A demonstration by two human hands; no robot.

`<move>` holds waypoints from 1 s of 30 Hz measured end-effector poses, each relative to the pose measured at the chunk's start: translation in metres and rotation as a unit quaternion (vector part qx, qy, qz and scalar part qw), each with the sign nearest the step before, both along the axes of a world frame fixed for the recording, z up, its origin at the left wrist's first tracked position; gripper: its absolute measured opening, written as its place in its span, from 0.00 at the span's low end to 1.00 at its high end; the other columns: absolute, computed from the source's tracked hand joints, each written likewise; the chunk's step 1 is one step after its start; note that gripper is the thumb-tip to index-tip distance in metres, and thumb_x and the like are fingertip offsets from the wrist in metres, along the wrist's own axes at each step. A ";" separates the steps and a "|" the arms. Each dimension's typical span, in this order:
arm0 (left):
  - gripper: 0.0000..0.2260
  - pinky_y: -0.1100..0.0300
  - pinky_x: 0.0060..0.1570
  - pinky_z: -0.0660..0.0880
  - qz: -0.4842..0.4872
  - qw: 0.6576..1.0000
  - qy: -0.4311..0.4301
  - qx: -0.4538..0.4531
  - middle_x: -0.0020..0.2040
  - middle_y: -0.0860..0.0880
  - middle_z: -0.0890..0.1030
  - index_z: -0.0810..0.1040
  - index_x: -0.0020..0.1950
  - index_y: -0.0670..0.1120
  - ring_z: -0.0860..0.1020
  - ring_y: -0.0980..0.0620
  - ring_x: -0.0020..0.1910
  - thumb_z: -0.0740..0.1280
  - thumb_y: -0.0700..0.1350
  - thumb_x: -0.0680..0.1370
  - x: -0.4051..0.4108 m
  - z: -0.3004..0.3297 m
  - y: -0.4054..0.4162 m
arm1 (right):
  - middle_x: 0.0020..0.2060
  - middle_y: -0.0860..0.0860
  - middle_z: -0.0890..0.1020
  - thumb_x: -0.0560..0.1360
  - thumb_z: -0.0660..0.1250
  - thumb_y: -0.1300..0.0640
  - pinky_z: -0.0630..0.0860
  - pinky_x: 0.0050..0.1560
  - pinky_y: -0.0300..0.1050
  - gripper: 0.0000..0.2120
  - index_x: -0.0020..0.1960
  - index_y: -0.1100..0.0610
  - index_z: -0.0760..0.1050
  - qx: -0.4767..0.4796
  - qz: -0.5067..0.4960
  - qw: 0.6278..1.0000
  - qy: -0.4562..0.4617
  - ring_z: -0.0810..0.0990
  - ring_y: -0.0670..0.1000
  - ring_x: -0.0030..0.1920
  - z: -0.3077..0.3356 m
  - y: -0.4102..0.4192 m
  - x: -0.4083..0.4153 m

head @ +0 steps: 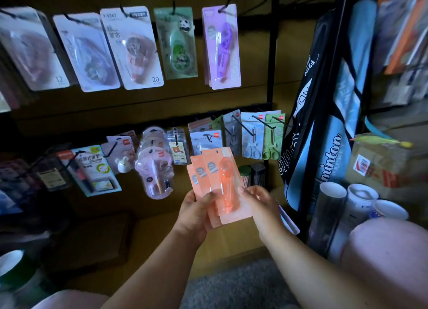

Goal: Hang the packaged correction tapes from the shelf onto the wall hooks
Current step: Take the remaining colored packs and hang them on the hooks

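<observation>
At lower centre of the frame, the left hand (196, 213) grips a fanned stack of orange correction tape packs (217, 181), clear blisters facing up; the right hand (259, 206) pinches the front pack's right edge. Behind, a dim brown wall (143, 104) carries hooked stationery; upper right, a purple pack (221, 46) hangs.

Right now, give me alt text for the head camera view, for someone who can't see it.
Both hands, left hand and right hand, hold a fanned stack of orange correction tape packs before a dim wall of hooks. A purple pack and green panda pack hang above.
</observation>
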State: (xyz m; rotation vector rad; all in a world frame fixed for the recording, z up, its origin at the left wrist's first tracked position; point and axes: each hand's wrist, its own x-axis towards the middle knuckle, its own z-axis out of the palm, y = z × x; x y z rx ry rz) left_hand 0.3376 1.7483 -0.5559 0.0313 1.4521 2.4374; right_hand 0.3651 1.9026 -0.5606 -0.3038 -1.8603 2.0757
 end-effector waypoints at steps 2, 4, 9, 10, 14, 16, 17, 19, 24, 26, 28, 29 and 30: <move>0.40 0.35 0.50 0.78 -0.006 1.000 0.014 -0.013 0.63 0.35 0.79 0.69 0.71 0.39 0.80 0.33 0.58 0.79 0.48 0.63 0.002 0.009 0.004 | 0.34 0.53 0.78 0.61 0.74 0.39 0.72 0.41 0.51 0.21 0.34 0.55 0.72 0.004 0.020 1.000 0.001 0.76 0.53 0.38 0.009 0.002 0.001; 0.35 0.34 0.52 0.78 -0.012 0.999 0.026 -0.031 0.61 0.36 0.80 0.71 0.69 0.39 0.81 0.34 0.57 0.78 0.46 0.65 0.004 0.018 0.010 | 0.36 0.53 0.81 0.59 0.75 0.38 0.77 0.44 0.55 0.23 0.38 0.56 0.76 0.017 0.036 0.999 0.001 0.80 0.55 0.40 0.017 0.006 0.001; 0.34 0.31 0.53 0.77 -0.007 0.998 0.038 -0.053 0.59 0.40 0.83 0.73 0.66 0.43 0.82 0.37 0.55 0.80 0.45 0.63 0.005 0.045 0.024 | 0.39 0.51 0.85 0.67 0.77 0.50 0.79 0.43 0.47 0.15 0.47 0.57 0.79 0.022 0.058 0.998 0.023 0.84 0.53 0.42 0.043 0.017 0.001; 0.33 0.33 0.52 0.78 -0.008 0.998 0.044 -0.051 0.59 0.39 0.82 0.73 0.66 0.43 0.82 0.37 0.55 0.79 0.46 0.64 0.004 0.050 0.026 | 0.39 0.52 0.85 0.67 0.77 0.51 0.80 0.44 0.47 0.14 0.47 0.58 0.79 0.016 0.050 0.998 0.025 0.84 0.53 0.42 0.048 0.019 0.000; 0.26 0.45 0.38 0.81 -0.009 0.998 0.058 -0.021 0.56 0.38 0.83 0.74 0.63 0.42 0.84 0.39 0.50 0.75 0.44 0.67 -0.001 0.072 0.031 | 0.39 0.57 0.84 0.67 0.77 0.51 0.74 0.37 0.51 0.13 0.45 0.57 0.79 -0.025 0.043 0.998 0.036 0.80 0.59 0.37 0.069 0.031 -0.006; 0.25 0.46 0.37 0.81 -0.014 0.998 0.058 -0.020 0.55 0.40 0.84 0.74 0.62 0.44 0.84 0.40 0.50 0.74 0.44 0.67 -0.003 0.082 0.033 | 0.38 0.58 0.82 0.69 0.76 0.53 0.71 0.36 0.51 0.12 0.46 0.58 0.79 -0.029 0.040 0.998 0.039 0.77 0.57 0.37 0.077 0.038 -0.007; 0.25 0.46 0.38 0.81 -0.016 0.998 0.064 -0.021 0.55 0.40 0.84 0.74 0.62 0.45 0.84 0.40 0.50 0.74 0.45 0.66 -0.006 0.087 0.034 | 0.38 0.59 0.82 0.69 0.75 0.54 0.74 0.37 0.53 0.11 0.46 0.58 0.79 -0.023 0.031 0.998 0.049 0.78 0.57 0.38 0.081 0.042 -0.010; 0.26 0.44 0.40 0.82 -0.013 0.996 0.078 -0.029 0.54 0.42 0.85 0.74 0.63 0.45 0.85 0.41 0.49 0.74 0.45 0.65 -0.013 0.098 0.037 | 0.41 0.59 0.84 0.70 0.75 0.55 0.78 0.47 0.59 0.09 0.45 0.59 0.80 -0.005 0.015 0.997 0.069 0.81 0.57 0.41 0.091 0.048 -0.016; 0.27 0.40 0.41 0.81 0.012 0.993 0.109 -0.040 0.53 0.44 0.86 0.73 0.62 0.47 0.85 0.41 0.49 0.75 0.47 0.64 -0.034 0.132 0.047 | 0.38 0.51 0.85 0.72 0.72 0.56 0.79 0.41 0.44 0.06 0.47 0.57 0.81 -0.017 0.006 0.993 0.115 0.84 0.51 0.40 0.129 0.066 -0.032; 0.27 0.40 0.40 0.81 0.017 0.990 0.132 -0.041 0.54 0.43 0.85 0.73 0.63 0.45 0.85 0.41 0.49 0.74 0.46 0.65 -0.039 0.147 0.052 | 0.39 0.51 0.85 0.72 0.72 0.55 0.79 0.38 0.41 0.08 0.48 0.59 0.80 -0.009 0.006 0.990 0.139 0.84 0.50 0.39 0.148 0.073 -0.037; 0.28 0.35 0.45 0.80 0.021 0.987 0.151 -0.043 0.55 0.41 0.84 0.73 0.64 0.43 0.84 0.39 0.50 0.74 0.46 0.66 -0.043 0.161 0.056 | 0.40 0.52 0.85 0.73 0.72 0.55 0.80 0.38 0.43 0.08 0.48 0.59 0.79 0.003 -0.002 0.987 0.160 0.84 0.50 0.39 0.169 0.078 -0.042; 0.27 0.33 0.47 0.79 0.025 0.986 0.158 -0.043 0.56 0.40 0.84 0.73 0.63 0.43 0.84 0.39 0.50 0.74 0.46 0.65 -0.045 0.168 0.058 | 0.40 0.53 0.85 0.73 0.72 0.55 0.82 0.42 0.47 0.08 0.47 0.59 0.79 0.007 -0.008 0.986 0.168 0.84 0.51 0.40 0.179 0.080 -0.046; 0.27 0.33 0.47 0.79 0.029 0.985 0.162 -0.043 0.56 0.40 0.83 0.73 0.63 0.43 0.84 0.40 0.49 0.74 0.46 0.65 -0.046 0.174 0.060 | 0.40 0.53 0.85 0.72 0.72 0.55 0.81 0.47 0.51 0.07 0.46 0.58 0.80 0.010 -0.014 0.984 0.178 0.84 0.53 0.41 0.189 0.083 -0.050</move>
